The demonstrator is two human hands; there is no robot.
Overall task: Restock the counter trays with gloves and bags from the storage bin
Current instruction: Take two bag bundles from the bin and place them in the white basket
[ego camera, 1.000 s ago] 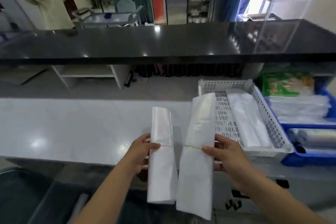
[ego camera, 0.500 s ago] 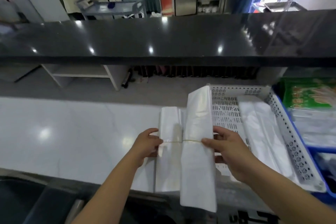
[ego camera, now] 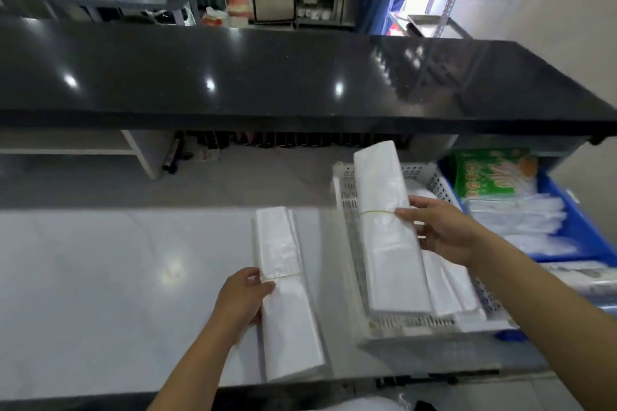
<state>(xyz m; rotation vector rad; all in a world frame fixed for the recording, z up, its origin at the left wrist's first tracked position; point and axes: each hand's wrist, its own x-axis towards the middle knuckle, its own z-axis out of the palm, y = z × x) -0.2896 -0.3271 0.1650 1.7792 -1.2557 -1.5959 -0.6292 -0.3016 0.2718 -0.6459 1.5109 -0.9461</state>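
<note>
My left hand grips a bundle of white plastic bags, bound with a rubber band, that lies on the white counter. My right hand holds a second banded bundle of bags over the white perforated tray, its lower end down in the tray. Another stack of white bags lies in the tray beside it. To the right stands the blue storage bin with clear bag packs and a green glove packet.
A raised black counter top runs across the back, overhanging the work surface. A small shelf unit and dark bottles sit under it. Beyond it are a grey cart, a fridge and metal shelving.
The two bundles, held side by side before, have separated. My right hand carried its bundle right and forward over the tray; my left hand lowered its bundle onto the counter.
</note>
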